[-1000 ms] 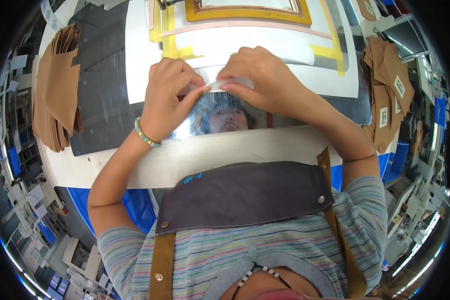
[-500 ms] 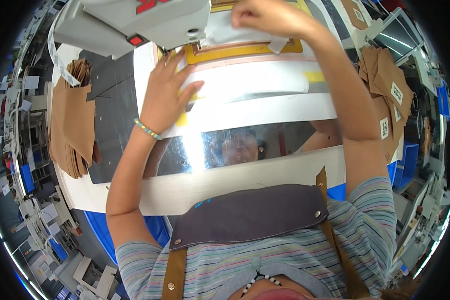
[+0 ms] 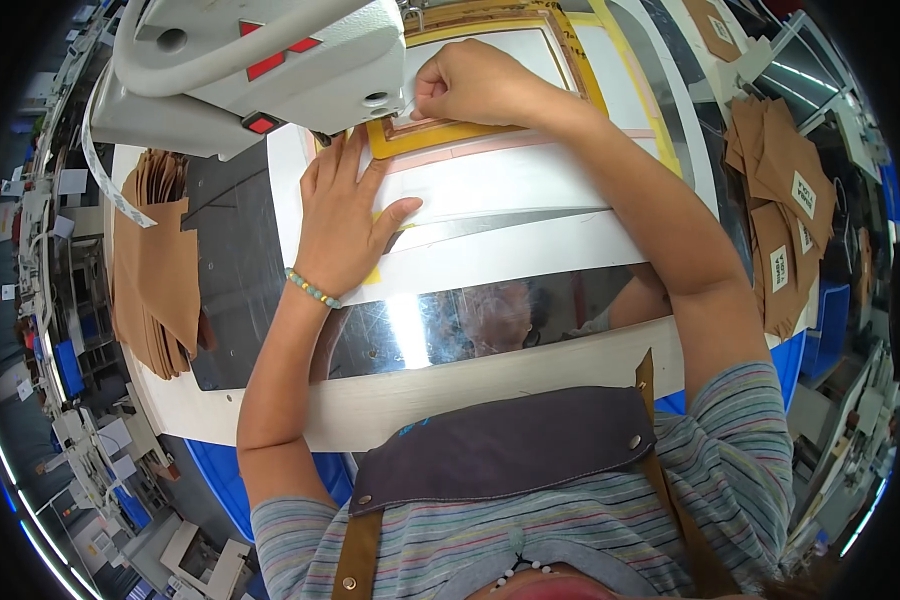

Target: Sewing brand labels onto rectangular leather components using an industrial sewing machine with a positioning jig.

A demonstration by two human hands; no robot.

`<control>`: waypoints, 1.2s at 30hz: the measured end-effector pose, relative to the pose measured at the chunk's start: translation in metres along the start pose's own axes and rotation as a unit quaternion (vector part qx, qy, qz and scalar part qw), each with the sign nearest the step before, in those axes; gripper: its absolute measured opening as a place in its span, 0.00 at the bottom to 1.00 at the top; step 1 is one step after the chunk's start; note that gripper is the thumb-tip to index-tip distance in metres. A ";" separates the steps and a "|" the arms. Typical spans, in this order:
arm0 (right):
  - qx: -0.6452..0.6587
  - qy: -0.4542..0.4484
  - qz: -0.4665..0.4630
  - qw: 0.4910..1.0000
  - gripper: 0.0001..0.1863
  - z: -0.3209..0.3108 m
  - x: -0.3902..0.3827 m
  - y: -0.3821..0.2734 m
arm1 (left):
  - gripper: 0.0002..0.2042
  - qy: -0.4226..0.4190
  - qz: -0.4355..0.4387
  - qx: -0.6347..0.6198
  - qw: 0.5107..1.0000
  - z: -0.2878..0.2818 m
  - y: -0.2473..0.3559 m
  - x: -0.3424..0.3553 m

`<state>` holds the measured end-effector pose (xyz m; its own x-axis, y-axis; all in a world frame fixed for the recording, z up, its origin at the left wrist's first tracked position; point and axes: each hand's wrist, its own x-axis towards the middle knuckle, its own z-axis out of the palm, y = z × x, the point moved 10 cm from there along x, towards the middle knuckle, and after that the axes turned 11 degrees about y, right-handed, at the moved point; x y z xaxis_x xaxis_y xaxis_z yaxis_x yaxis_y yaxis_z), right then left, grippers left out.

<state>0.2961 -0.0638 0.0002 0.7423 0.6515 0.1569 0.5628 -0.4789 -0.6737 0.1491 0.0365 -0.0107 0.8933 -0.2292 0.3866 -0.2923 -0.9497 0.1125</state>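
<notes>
My left hand (image 3: 345, 220) lies flat with its fingers spread on a white sheet (image 3: 510, 195), fingertips beside the near left corner of a yellow frame (image 3: 450, 142). The thumb points to the right. Over the frame's near left part, my right hand (image 3: 475, 88) is closed in a pinch, close to the underside of a sewing machine head (image 3: 300, 95). Whatever the pinched fingers hold is too small or hidden to make out. White material (image 3: 545, 50) shows inside the frame. The machine hides the frame's far left side.
A shiny metal plate (image 3: 560, 312) and a pale table edge (image 3: 490, 375) lie nearest me. Brown pieces stand stacked at the left (image 3: 150, 290); more brown pieces with white labels lie at the right (image 3: 770, 190). A white tape (image 3: 100, 165) hangs from the machine.
My right hand has come left and nearer, down to the frame by the machine. The small white piece on the frame's near edge no longer shows there. My left hand stays flat.
</notes>
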 end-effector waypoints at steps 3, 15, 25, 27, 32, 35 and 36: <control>-0.013 0.000 -0.009 1.000 0.12 -0.001 -0.001 -0.001 | 0.39 -0.002 0.004 -0.002 1.000 0.000 0.001 0.002; -0.026 -0.027 0.043 0.998 0.07 -0.115 -0.020 0.060 | 0.38 -0.008 -0.002 0.018 1.000 -0.001 0.000 0.002; -0.208 -0.107 0.054 0.971 0.13 -0.096 -0.029 0.059 | 0.37 -0.005 -0.006 0.045 0.999 -0.001 0.001 0.002; -0.199 -0.090 0.070 0.973 0.09 -0.094 -0.032 0.064 | 0.36 0.000 -0.003 0.051 0.999 -0.001 0.002 0.001; -0.166 -0.125 0.099 0.973 0.11 -0.089 -0.038 0.068 | 0.36 0.007 -0.005 0.043 0.999 -0.001 0.002 0.004; -0.176 -0.136 0.113 0.968 0.11 -0.087 -0.038 0.059 | 0.35 0.003 -0.007 0.048 0.999 -0.001 -0.001 0.001; -0.199 -0.139 0.113 0.963 0.11 -0.087 -0.038 0.057 | 0.35 0.002 -0.006 0.050 0.999 0.000 -0.001 0.001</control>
<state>0.3315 -0.1672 0.0187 0.7679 0.6093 -0.1979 0.5335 -0.7792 -0.3290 0.1503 0.0373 -0.0102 0.8953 -0.2168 0.3891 -0.2456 -0.9690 0.0254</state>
